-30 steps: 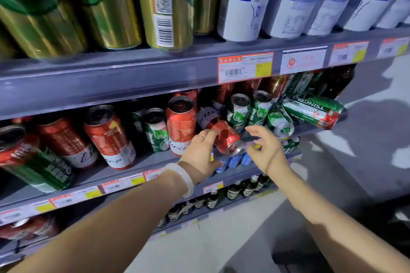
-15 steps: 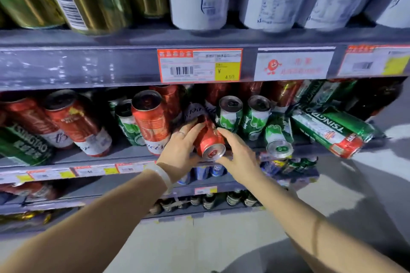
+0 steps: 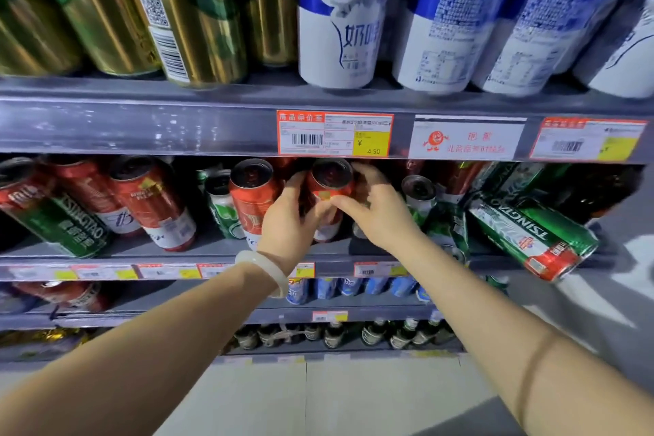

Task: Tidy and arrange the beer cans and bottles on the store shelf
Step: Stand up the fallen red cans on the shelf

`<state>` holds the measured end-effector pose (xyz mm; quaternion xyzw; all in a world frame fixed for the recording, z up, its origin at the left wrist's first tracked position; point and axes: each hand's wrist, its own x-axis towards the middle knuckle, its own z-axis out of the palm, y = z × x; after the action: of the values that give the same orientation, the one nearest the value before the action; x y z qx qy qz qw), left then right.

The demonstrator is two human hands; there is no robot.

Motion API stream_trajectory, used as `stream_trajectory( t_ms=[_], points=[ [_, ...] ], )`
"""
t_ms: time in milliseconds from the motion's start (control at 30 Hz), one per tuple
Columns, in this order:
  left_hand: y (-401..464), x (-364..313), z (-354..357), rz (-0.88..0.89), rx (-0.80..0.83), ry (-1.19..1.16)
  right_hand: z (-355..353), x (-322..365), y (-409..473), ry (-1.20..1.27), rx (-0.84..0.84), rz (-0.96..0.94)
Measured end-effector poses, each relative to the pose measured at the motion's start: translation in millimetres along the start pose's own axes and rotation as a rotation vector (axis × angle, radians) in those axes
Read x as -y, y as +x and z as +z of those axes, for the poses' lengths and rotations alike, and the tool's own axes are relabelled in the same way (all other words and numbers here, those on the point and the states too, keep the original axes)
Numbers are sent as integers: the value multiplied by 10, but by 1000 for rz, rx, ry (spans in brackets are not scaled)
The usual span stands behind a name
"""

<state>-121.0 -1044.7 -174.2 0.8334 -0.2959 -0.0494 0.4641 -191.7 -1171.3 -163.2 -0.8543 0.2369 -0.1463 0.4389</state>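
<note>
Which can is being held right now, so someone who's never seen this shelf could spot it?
Find the orange price tag marked 4.50 on the shelf edge. Directly beneath it stands a red can, dark top facing out. Unlike the red can to its left, it is gripped by both hands, left hand and right hand.

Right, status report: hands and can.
Left hand and right hand both grip red can, upright on middle shelf. Green can lying toppled right.
</note>
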Motion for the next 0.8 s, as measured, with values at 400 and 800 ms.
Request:
stream_trajectory(
  t_ms=[400,800],
  points=[
    [-4,0,20,-52,37,13,-30,213,31,-81,33,47],
    [-435,126,41,100,311,235,-19,145,-393,-375,102,87]
  ],
)
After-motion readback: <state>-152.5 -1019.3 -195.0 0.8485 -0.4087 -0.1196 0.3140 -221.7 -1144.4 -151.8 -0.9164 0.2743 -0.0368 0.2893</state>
